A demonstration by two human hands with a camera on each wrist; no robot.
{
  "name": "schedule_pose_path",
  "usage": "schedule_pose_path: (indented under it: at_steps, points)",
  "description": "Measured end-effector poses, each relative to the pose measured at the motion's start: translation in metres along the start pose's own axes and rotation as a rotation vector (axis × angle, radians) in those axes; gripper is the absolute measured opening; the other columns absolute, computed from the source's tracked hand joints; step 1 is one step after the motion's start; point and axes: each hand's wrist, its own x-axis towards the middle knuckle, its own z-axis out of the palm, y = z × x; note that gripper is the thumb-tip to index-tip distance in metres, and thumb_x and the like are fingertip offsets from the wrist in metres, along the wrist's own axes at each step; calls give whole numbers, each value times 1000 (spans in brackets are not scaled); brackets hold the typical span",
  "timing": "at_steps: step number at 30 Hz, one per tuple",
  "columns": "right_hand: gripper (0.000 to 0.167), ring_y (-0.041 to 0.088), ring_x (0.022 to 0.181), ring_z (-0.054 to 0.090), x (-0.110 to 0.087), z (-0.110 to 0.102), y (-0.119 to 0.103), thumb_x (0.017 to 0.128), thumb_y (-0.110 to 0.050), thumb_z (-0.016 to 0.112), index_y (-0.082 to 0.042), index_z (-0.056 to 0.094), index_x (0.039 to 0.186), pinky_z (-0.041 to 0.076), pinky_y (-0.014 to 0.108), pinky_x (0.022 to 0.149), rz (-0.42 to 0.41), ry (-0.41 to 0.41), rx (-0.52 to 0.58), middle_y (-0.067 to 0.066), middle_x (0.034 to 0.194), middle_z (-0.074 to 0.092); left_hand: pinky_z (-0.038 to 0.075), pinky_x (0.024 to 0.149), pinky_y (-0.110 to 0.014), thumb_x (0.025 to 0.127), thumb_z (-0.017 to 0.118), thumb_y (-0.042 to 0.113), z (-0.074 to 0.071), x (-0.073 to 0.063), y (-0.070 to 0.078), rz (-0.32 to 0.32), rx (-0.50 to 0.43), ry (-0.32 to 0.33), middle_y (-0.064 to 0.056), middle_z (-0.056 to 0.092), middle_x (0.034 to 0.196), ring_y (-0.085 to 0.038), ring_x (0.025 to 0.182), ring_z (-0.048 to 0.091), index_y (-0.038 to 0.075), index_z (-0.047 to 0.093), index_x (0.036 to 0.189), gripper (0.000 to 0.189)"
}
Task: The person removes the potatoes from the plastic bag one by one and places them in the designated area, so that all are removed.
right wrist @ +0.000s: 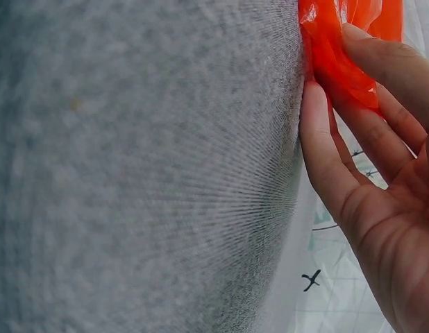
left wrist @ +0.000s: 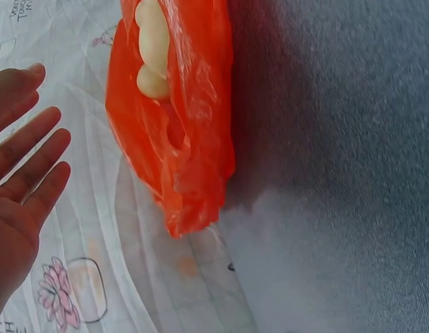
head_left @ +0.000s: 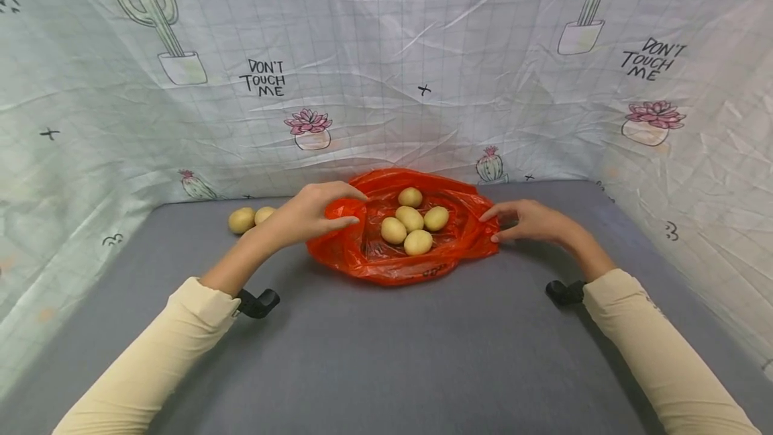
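A red plastic bag (head_left: 386,272) lies spread on the grey surface, its mouth facing up. Several yellowish potatoes (head_left: 410,219) rest in it, grouped near the middle; some potatoes (left wrist: 153,48) also show through the mouth in the left wrist view. My left hand (head_left: 311,213) hovers at the bag's left end, thumb and fingers apart, holding nothing; a gap separates it from the bag in the left wrist view. At the opposite end, my right hand (head_left: 531,221) pinches the bag's right edge between thumb and fingers (right wrist: 384,59).
Two more potatoes (head_left: 241,220) sit on the grey tabletop (head_left: 386,368) at the left, partly behind my left hand and forearm. A white curtain (head_left: 386,52) printed with cacti hangs close behind the bag and along both sides.
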Motion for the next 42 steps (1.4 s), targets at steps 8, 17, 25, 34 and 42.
schedule_pose_path:
  at_steps: [8, 17, 25, 34, 42]
  points:
    - [44, 40, 129, 55, 0, 1, 3, 90, -20, 79, -12, 68, 131, 43, 59, 106, -12, -1, 9, 16, 138, 62, 47, 107, -45, 94, 75, 18, 10, 6, 4, -2, -36, -54, -9, 68, 129, -23, 125, 59, 8, 68, 128, 36]
    - [43, 40, 129, 55, 2, 4, 4, 90, -21, 79, -13, 68, 131, 43, 59, 106, -15, -8, 9, 16, 137, 62, 44, 109, -44, 95, 73, 20, 25, 24, -4, -92, -36, -160, -11, 67, 131, -24, 126, 58, 5, 66, 131, 39]
    - [44, 41, 129, 55, 0, 4, 5, 91, -21, 79, -12, 67, 132, 42, 59, 107, -5, -13, 13, 17, 137, 62, 45, 107, -42, 94, 75, 17, 40, 43, -7, -67, -31, -246, -10, 66, 130, -24, 123, 58, 5, 66, 130, 39]
    - [43, 41, 128, 56, 0, 3, 4, 90, -20, 79, -12, 67, 131, 43, 59, 106, -12, -3, -8, 17, 137, 63, 51, 100, -42, 90, 79, 16, 45, 62, -11, -95, -39, -314, -12, 67, 128, -30, 117, 62, 3, 66, 128, 42]
    - [43, 40, 129, 55, 0, 3, 1, 90, -19, 79, -11, 68, 131, 42, 60, 107, -1, 2, 13, 18, 137, 62, 51, 102, -41, 87, 82, 18, 47, 74, -18, -124, -62, -379, -8, 69, 125, -29, 115, 63, 6, 69, 126, 42]
